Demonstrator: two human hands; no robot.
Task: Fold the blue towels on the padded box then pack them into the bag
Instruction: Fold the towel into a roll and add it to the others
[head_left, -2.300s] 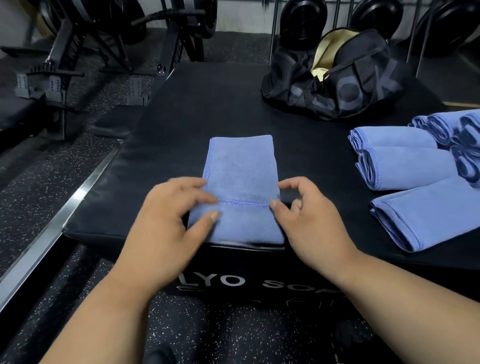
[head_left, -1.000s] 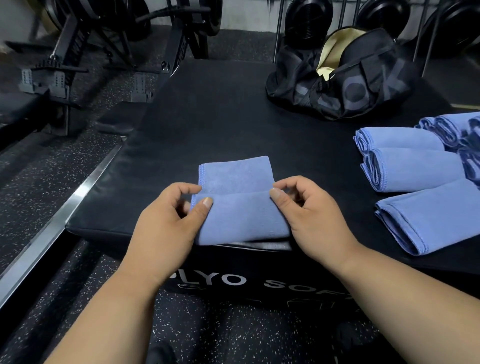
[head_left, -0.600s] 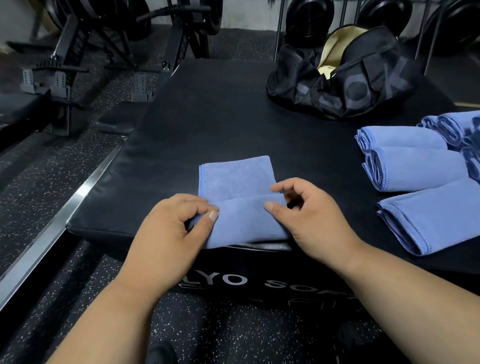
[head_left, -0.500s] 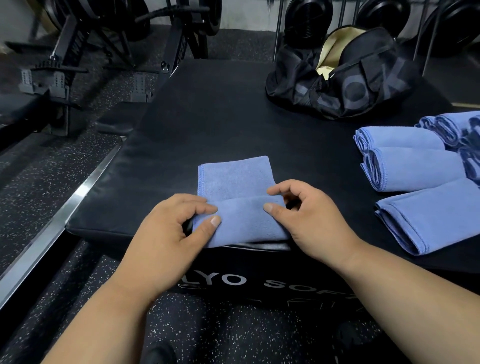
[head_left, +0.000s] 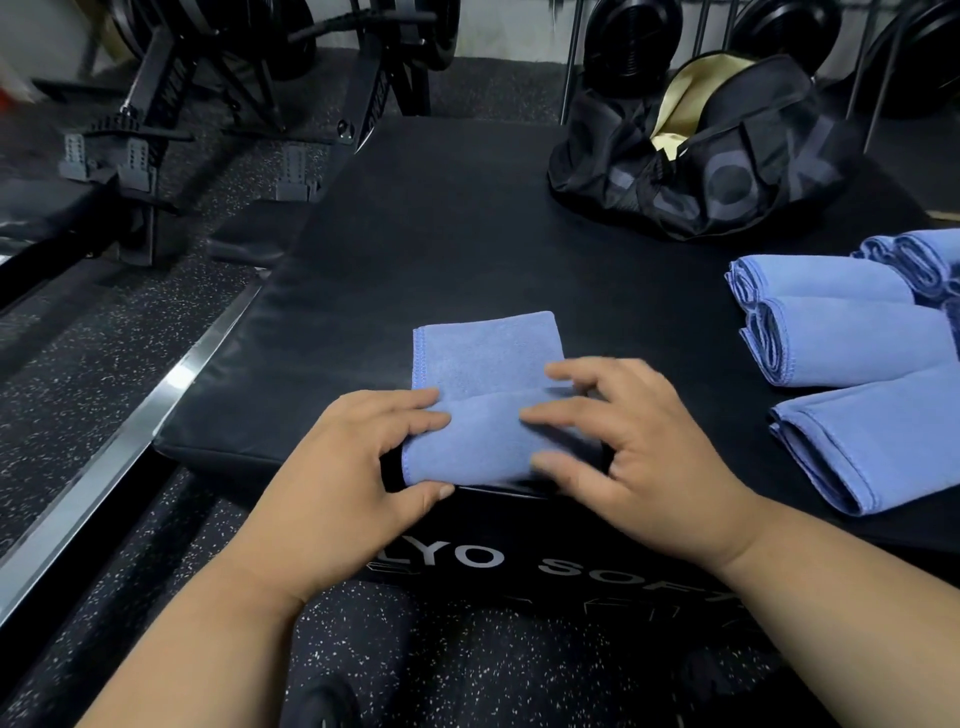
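Observation:
A blue towel (head_left: 483, 358) lies folded near the front edge of the black padded box (head_left: 441, 234), its near part doubled over. My left hand (head_left: 353, 467) pinches the fold's left edge, fingers on top and thumb at the near edge. My right hand (head_left: 639, 457) rests on the fold's right side with spread fingers pressing it down. The black bag (head_left: 717, 171) stands open at the back right and shows a yellow lining. Folded blue towels (head_left: 857, 343) lie in a row at the right, the nearest one (head_left: 883, 447) by my right wrist.
Rolled blue towels (head_left: 924, 260) sit at the far right edge. Black gym machine frames (head_left: 156, 130) stand on the speckled floor to the left, with a metal floor strip (head_left: 119, 441) beside the box. Weight plates (head_left: 631, 41) hang behind the bag.
The towel's near part was folded over, making it shorter. Since then my right hand has slid from the fold's right edge onto its top, fingers spread. My left hand stays at the left edge.

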